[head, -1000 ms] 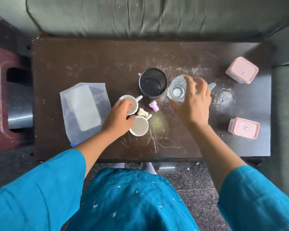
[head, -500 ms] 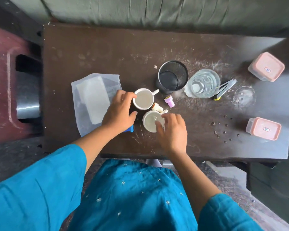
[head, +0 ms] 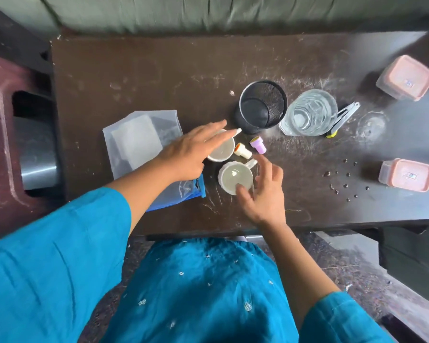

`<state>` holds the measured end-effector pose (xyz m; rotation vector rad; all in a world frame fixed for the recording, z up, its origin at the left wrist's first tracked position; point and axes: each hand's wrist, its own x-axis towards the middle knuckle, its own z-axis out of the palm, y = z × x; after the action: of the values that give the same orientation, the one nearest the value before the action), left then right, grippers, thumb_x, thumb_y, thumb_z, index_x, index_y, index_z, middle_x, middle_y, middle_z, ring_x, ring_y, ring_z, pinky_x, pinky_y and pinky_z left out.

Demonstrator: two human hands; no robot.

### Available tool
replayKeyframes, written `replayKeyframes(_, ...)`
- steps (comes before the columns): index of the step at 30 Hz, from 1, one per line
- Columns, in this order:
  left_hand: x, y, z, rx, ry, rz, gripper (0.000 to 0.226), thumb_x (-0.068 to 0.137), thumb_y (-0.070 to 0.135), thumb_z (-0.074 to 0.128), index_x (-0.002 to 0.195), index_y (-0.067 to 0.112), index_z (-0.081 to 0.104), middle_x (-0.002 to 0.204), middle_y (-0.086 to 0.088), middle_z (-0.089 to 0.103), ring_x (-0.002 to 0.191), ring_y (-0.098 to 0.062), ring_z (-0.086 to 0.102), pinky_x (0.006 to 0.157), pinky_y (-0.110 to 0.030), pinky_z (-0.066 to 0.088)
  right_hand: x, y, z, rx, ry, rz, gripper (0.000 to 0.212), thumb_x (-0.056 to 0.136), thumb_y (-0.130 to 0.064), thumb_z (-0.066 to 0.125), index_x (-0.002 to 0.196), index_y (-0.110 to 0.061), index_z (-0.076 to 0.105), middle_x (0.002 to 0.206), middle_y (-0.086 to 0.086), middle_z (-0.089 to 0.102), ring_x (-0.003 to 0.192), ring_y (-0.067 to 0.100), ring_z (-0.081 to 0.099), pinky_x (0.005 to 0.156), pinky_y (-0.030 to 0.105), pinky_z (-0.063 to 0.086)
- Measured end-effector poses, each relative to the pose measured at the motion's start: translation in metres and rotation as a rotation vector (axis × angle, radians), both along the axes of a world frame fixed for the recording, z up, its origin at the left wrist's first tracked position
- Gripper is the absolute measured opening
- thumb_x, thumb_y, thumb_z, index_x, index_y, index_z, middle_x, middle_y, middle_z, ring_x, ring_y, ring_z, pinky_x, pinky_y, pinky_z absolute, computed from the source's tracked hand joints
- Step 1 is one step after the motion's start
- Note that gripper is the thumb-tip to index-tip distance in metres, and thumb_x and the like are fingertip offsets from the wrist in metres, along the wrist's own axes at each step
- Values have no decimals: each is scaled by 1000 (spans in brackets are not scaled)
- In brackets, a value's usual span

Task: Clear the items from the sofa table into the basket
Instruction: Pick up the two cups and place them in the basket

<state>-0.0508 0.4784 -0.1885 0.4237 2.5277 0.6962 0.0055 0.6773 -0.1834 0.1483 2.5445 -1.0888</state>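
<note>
Over one cup (head: pixel 221 154), the left hand (head: pixel 186 154) stretches flat.

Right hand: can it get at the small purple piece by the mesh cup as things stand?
Probably yes. The right hand is open over the near white cup, and the purple piece stands just past its fingers, nothing over it. Only the orange-capped piece lies close beside it.

Near white cup (head: pixel 233 178) stands upright beside far cup (head: pixel 222 152).
</note>
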Motion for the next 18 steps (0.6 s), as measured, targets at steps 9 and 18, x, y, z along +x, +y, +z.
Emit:
replayKeyframes(9, 5, 5, -16, 20, 50, 140, 99, 61, 20, 80, 142, 14, 23, 129, -12, 43, 117, -31, 47, 89, -42, 44, 14, -34, -19, 59, -29, -204, 104, 56, -35, 85, 136, -9, 24, 131, 10, 41, 120, 24, 40, 97, 33, 38)
replayKeyframes(18, 8, 3, -17, 244, -75, 279, 74, 65, 13, 76, 128, 20, 40, 126, -1, 53, 108, -21, 53, 79, -26, 40, 15, -27, -19, 55, 19, -155, 71, 61, -27, 81, 119, -17, 42, 117, 1, 48, 108, 20, 48, 86, 35, 45)
